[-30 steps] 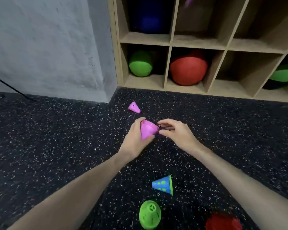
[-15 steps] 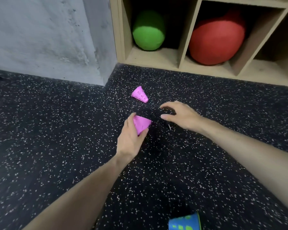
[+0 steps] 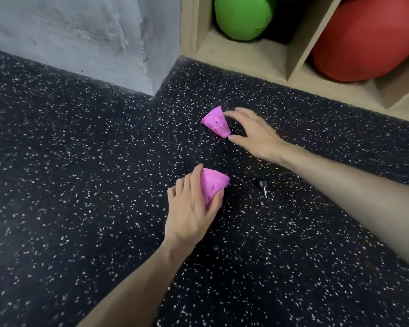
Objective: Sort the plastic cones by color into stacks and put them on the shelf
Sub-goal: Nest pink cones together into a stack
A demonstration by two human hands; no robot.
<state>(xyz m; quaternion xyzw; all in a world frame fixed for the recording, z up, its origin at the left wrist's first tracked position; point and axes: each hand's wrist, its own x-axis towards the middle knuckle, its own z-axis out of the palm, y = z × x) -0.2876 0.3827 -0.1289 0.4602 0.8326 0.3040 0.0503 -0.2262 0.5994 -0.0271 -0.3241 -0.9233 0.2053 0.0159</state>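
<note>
- Gripping a pink stack point(image 3: 213, 185) of nested cones, the left hand point(image 3: 191, 208) curled its fingers over the top and its thumb beneath, with the rims pointing up and to the right.
- The stack was held low over the floor point(image 3: 80, 185); whether it touched the floor could not be told.
- The right hand point(image 3: 253, 133) reached to a single pink cone point(image 3: 215, 122) lying on its side on the floor, beyond the stack and nearer the shelf point(image 3: 246, 55).
- Its forefinger touched the cone's upper edge and its thumb sat at the lower rim, so the cone lay between them; whether the pinch had closed firmly could not be told, and the hand was blurred.
- The cone showed small holes in its wall, as did the stack.
- A small dark object point(image 3: 262, 185) with a metal tip lay on the floor, right of the stack and apart from it.
- The shelf stood at the upper right, with a green ball point(image 3: 243, 17) in the left compartment and a red ball point(image 3: 368, 38) in the next one.
- A grey wall point(image 3: 69, 31) met the speckled black floor to the left of the shelf.
</note>
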